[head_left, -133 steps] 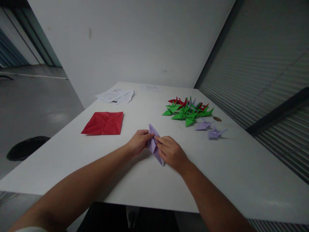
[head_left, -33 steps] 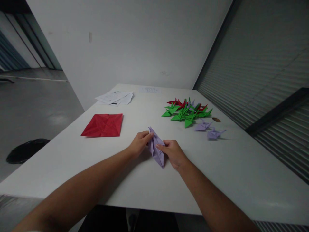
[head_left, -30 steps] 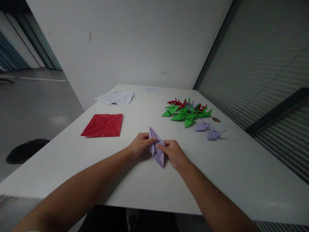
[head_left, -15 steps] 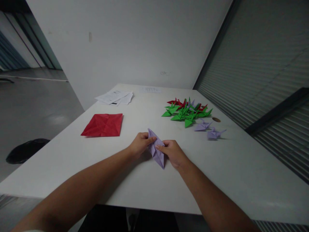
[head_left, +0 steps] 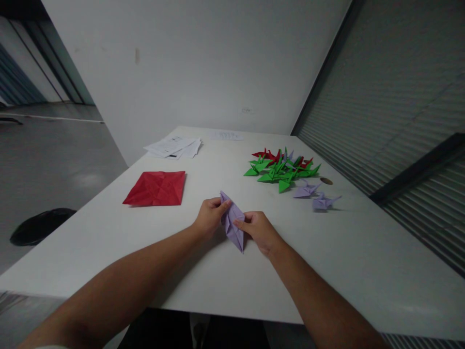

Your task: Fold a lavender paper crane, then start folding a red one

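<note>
A partly folded, kite-shaped lilac paper piece (head_left: pixel 233 224) lies at the middle of the white table (head_left: pixel 203 271), pointing away from me. My left hand (head_left: pixel 209 217) pinches its left edge with closed fingers. My right hand (head_left: pixel 258 230) pinches its right side, thumb on top. Both hands rest on the table with the paper between them.
A creased red paper square (head_left: pixel 156 188) lies to the left. A pile of green and red paper cranes (head_left: pixel 281 168) sits at the back right, with two lilac cranes (head_left: pixel 315 195) beside it. White printed sheets (head_left: pixel 174 145) lie at the far edge. A small brown disc (head_left: pixel 326 181) is near the cranes.
The lilac piece and both hands have shifted slightly left. The right hand moved off the top of the paper to its right side. Both hands keep their hold.
</note>
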The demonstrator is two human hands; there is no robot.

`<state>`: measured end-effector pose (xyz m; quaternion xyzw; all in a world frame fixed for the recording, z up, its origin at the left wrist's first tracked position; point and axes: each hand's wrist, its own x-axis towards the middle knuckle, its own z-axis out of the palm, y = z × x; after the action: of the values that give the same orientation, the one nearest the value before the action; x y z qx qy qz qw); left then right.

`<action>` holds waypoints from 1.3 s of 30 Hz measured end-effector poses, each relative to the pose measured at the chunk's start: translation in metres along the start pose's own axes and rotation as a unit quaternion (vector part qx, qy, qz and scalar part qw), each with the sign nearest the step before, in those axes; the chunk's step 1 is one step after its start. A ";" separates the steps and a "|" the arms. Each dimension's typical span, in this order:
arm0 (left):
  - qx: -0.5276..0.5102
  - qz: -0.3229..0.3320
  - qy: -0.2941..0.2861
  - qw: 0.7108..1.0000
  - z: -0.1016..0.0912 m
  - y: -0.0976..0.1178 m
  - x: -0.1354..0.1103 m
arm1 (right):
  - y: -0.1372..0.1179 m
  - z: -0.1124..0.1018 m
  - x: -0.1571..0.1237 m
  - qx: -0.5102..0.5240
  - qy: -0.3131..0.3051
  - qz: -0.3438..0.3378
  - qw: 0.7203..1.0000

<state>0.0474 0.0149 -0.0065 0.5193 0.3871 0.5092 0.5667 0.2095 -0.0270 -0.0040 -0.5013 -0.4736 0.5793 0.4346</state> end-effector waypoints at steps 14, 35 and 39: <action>0.301 0.142 0.068 0.941 0.001 0.009 -0.002 | -0.003 0.009 -0.003 0.055 -0.015 -0.008 0.998; -0.010 0.035 0.035 0.999 -0.002 0.000 0.001 | 0.003 0.000 0.001 -0.024 -0.006 -0.036 0.999; -0.147 0.030 -0.012 0.989 -0.006 0.013 0.003 | -0.003 -0.008 -0.001 -0.158 0.026 -0.186 0.969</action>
<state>0.0394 0.0183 0.0056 0.4481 0.2857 0.5713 0.6255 0.2181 -0.0264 -0.0011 -0.4811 -0.6327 0.3930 0.4624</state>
